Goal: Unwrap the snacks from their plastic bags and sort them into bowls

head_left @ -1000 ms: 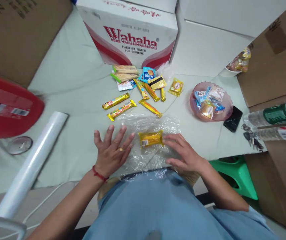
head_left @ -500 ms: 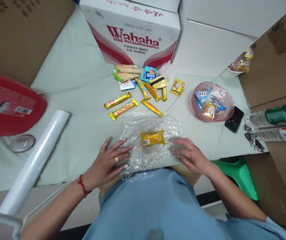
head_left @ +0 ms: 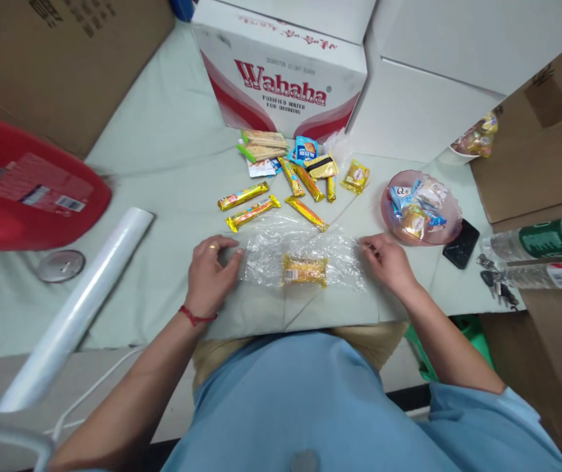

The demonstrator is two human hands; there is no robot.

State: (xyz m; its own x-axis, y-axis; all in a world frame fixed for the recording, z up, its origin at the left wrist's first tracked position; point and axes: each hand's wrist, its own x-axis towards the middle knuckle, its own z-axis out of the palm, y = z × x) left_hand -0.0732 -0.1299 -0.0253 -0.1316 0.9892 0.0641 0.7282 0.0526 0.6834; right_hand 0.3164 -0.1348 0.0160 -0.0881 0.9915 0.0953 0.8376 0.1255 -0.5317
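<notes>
A yellow-wrapped snack packet point(head_left: 304, 271) lies on the table under a sheet of clear plastic wrap point(head_left: 264, 259), whose near edge is folded back over it. At the wrap's left edge, my left hand point(head_left: 212, 272) has curled fingers, with thumb and forefinger tips pinched together on the film. My right hand point(head_left: 386, 263) is closed on the right edge, thumb against bent fingers. Beyond the wrap lie several yellow stick snacks point(head_left: 252, 213), a yellow packet point(head_left: 356, 176) and a pile of other wrapped snacks point(head_left: 264, 145).
A pink bowl point(head_left: 458, 213) of wrapped sweets stands at the right, near a black phone point(head_left: 462, 244), keys point(head_left: 500, 285) and plastic bottles point(head_left: 556, 234). A white Wahaba-style carton point(head_left: 285, 85) stands behind. To the left are a plastic film roll point(head_left: 79, 301) and a red container point(head_left: 30, 187).
Both hands have moved from lying spread beside the wrap to gripping its side edges farther up. The wrap's near edge has been lifted away from my body and over the packet.
</notes>
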